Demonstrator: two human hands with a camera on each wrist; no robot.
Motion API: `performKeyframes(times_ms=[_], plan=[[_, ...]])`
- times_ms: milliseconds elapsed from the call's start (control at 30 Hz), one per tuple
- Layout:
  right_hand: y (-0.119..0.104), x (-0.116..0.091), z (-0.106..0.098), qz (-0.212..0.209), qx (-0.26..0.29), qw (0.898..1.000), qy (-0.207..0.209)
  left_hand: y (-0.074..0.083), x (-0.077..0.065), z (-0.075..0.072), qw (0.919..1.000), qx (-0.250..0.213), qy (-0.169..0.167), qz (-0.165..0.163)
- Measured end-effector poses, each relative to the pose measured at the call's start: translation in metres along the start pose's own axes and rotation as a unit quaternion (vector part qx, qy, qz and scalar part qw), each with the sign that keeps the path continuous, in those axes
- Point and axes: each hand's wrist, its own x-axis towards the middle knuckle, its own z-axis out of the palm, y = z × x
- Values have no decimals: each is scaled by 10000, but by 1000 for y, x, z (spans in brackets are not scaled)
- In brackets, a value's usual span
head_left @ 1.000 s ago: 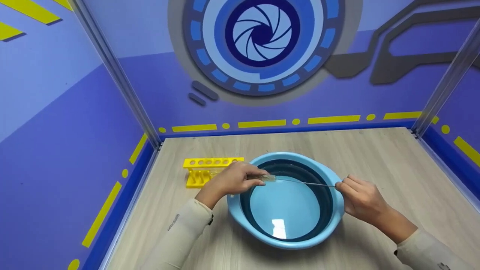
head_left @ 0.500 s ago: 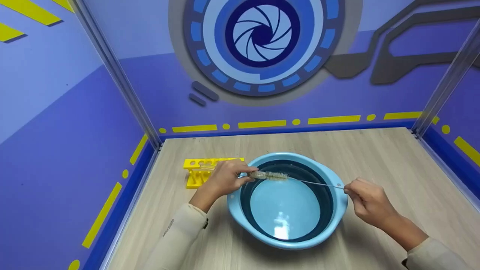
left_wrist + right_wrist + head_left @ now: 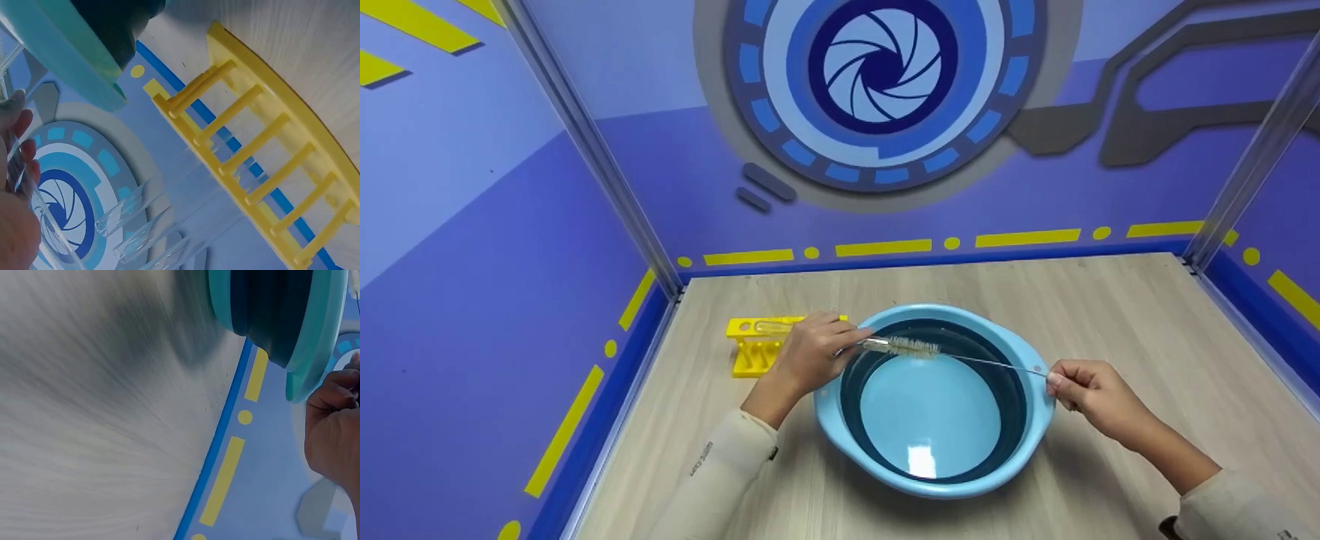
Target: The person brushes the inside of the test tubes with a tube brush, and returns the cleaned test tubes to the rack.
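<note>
Over the left part of the blue basin, my left hand grips a clear glass test tube, whose rounded end points left over the yellow rack. At the tube's other end show the pale bristles of a test tube brush, partly outside the glass. Its thin wire handle runs right to my right hand, which pinches it with thumb and fingers beside the basin's right rim. In the left wrist view the held tube slants below the fingers; the palm hides part of it.
A yellow test tube rack stands left of the basin, partly behind my left hand. Several clear tubes stick out of it in the left wrist view. Patterned blue panels enclose the wooden table at the back and sides.
My right hand has moved right, drawing the brush along, and more bristles show outside the tube. The left hand has shifted slightly left with the tube.
</note>
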Motion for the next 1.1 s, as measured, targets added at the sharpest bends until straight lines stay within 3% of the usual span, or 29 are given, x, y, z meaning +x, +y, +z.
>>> performKeyframes(times_ms=[200,367,567,667,833,1100], plan=[[-4,-2,5,-103,-866,9947,547,4,-1,-3,9974,-452,-362,-420],[-10,-4,11,-259,-1078,9899,882,8,3,-3,9926,-948,-537,-539],[-14,5,32,-1181,-1426,9801,722,21,14,1,9897,-1152,-781,-321],[-14,11,45,-1877,-1590,9665,738,28,18,4,9891,-1182,-816,-335],[-13,20,64,-2786,-2039,9350,818,40,25,8,9884,-1131,-985,-252],[-19,31,76,-3765,-2813,8717,1386,54,31,7,9882,-1011,-1137,-162]])
